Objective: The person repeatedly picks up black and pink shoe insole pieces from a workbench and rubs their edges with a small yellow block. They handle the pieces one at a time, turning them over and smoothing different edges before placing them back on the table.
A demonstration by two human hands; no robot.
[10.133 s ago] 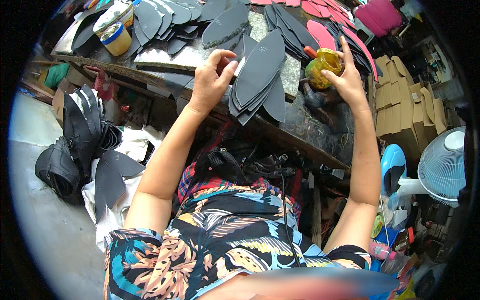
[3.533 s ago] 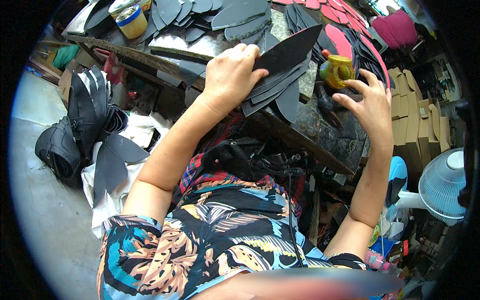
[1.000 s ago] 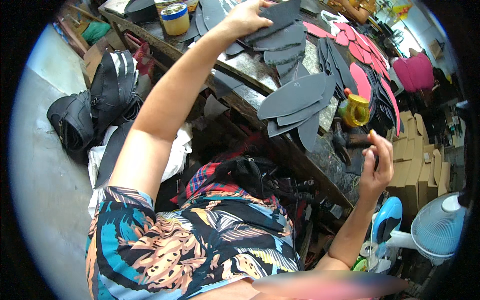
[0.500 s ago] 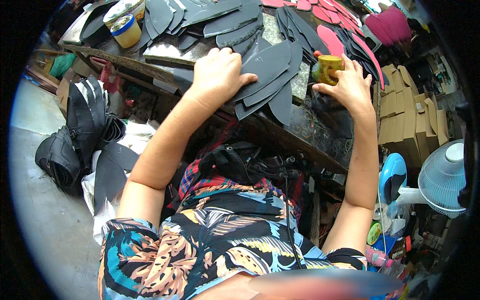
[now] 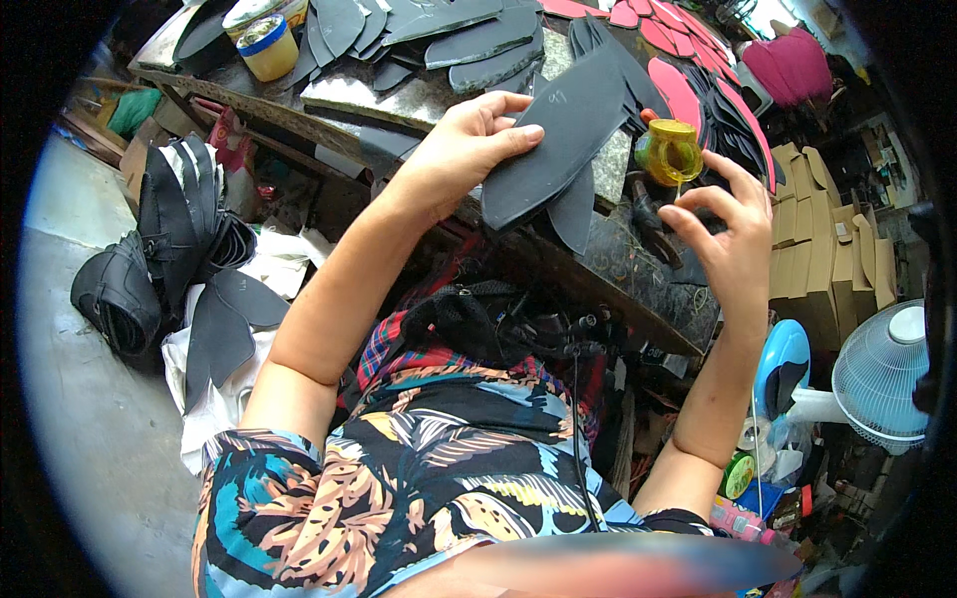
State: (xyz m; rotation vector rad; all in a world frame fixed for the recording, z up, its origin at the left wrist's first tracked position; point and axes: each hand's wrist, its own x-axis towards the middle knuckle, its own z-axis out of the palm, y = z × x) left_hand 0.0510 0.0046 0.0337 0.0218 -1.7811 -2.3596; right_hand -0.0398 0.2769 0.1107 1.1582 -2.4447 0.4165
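Note:
My left hand [image 5: 469, 149] grips a black sole-shaped sheet [image 5: 558, 135] by its left edge, thumb on top and fingers beneath. The sheet is tilted above the bench, and another black piece [image 5: 571, 211] shows under its lower side. To the right, my right hand [image 5: 726, 214] is beside a yellow, partly see-through jar [image 5: 670, 151]. Its thumb and index finger come together in a pinch just below the jar, and the other fingers curl. A thin pale strand shows between jar and fingertips; what the fingers hold, if anything, is too small to make out.
Black sole-shaped pieces [image 5: 483, 45] and red ones [image 5: 670, 28] cover the bench's far side. A blue-rimmed tub [image 5: 267, 50] stands at the far left. A dark hammer-like tool [image 5: 653, 224] lies near the jar. Cardboard pieces [image 5: 812, 234] and a fan [image 5: 882, 374] are at right.
My left hand has raised the black sheet off the bench and turned it. My right hand has moved from around the jar to just below it, fingers drawing together.

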